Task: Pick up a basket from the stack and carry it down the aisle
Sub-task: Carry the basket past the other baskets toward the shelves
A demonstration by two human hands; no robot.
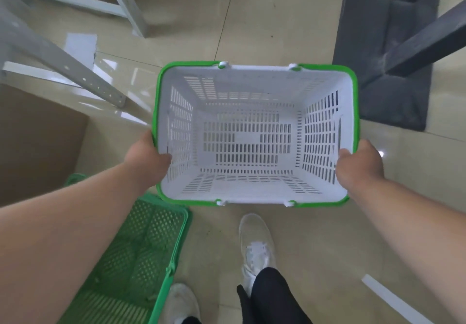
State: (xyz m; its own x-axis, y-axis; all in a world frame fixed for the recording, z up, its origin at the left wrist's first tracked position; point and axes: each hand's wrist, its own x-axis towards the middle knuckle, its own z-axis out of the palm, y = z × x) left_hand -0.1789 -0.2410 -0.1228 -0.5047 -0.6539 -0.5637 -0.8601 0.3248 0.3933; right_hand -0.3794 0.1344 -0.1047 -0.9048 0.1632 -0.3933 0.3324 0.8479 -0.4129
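I hold an empty white basket (254, 71) with green handles folded along its rim, level in front of me above the tiled floor. My left hand (147, 160) grips its left rim, thumb inside the wall. On the opposite rim my right hand (359, 167) grips in the same way. A green basket (136, 253) stands on the floor at the lower left, partly hidden under my left forearm; I cannot tell whether more baskets are nested in it.
A brown cardboard box (37, 142) stands at the left. Grey metal shelf legs (75, 71) rise at the upper left. Dark shelving on a dark base (393, 59) fills the upper right. My white shoes (256, 243) are on the beige floor below the basket.
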